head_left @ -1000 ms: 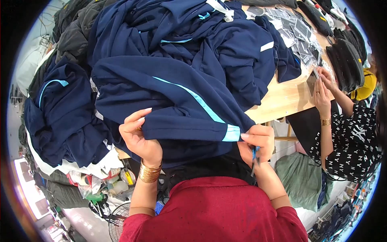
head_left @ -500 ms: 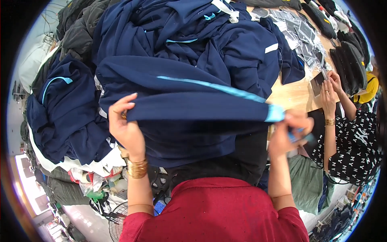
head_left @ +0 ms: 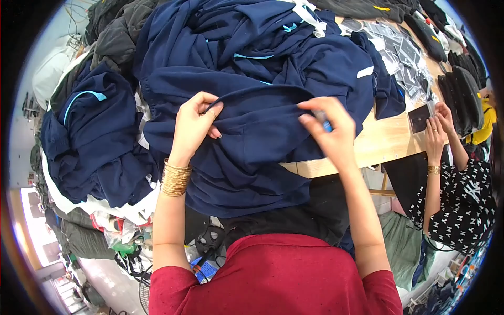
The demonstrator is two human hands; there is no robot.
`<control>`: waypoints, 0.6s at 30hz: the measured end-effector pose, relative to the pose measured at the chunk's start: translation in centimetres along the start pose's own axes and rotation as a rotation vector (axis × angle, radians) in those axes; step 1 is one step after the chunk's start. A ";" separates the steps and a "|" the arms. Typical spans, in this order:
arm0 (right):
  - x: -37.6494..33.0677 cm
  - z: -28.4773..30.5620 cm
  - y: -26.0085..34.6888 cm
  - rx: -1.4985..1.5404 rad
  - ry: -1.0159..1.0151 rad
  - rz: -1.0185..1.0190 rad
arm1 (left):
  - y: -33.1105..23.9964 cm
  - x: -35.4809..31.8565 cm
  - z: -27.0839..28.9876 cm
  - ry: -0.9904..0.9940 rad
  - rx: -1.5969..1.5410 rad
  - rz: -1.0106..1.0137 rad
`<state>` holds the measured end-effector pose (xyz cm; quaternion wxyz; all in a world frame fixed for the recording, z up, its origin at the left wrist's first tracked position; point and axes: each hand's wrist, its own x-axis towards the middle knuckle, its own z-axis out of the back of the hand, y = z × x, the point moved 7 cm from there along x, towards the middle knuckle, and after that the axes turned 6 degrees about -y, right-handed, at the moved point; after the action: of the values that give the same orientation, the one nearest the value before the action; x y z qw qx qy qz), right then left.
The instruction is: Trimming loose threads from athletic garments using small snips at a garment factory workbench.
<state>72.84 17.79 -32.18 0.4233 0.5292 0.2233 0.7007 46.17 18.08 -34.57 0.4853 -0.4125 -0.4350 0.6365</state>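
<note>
A navy garment lies across my lap and the table edge, its cloth gathered in loose folds. My left hand pinches a fold of it near the middle, thumb against fingers. To the right, my right hand is closed, its thumb and fingertips at the garment's raised edge. Tucked in that same hand is a small blue tool; most of it is hidden by the fingers, so its kind does not show. The garment's light blue stripe is mostly out of sight.
A heap of navy garments with light blue trim covers the wooden table. More navy cloth sits at left. Clear packets and folded black garments lie at right, where a co-worker's hands hold a dark flat packet.
The garment's taut striped edge has been turned and slackened. My left hand has moved up and right; my right hand has moved left and up, closer to it.
</note>
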 end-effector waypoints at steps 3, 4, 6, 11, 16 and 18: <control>-0.3 -4.0 1.2 0.159 0.151 0.028 | -1.9 0.0 -1.2 0.025 0.066 -0.085; 0.1 -4.9 1.6 0.122 0.165 -0.004 | -2.4 -0.2 -1.7 0.046 -0.020 -0.095; -0.4 -5.8 0.1 0.076 0.233 -0.044 | -3.2 -0.9 -2.5 0.050 -0.110 -0.132; -1.7 -3.4 0.2 0.360 0.285 -0.461 | -2.2 -1.3 -1.2 -0.085 0.053 -0.138; -2.5 0.1 0.1 0.139 0.056 -0.405 | -4.3 -6.1 -3.2 -0.114 -0.108 -0.240; -2.5 0.3 2.7 0.031 0.041 -0.167 | -2.5 -8.4 -7.4 0.452 -0.311 0.099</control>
<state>72.39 14.19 -31.43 0.4674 0.5005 0.2861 0.6702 55.40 11.41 -33.43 0.4692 -0.6342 -0.3877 0.4769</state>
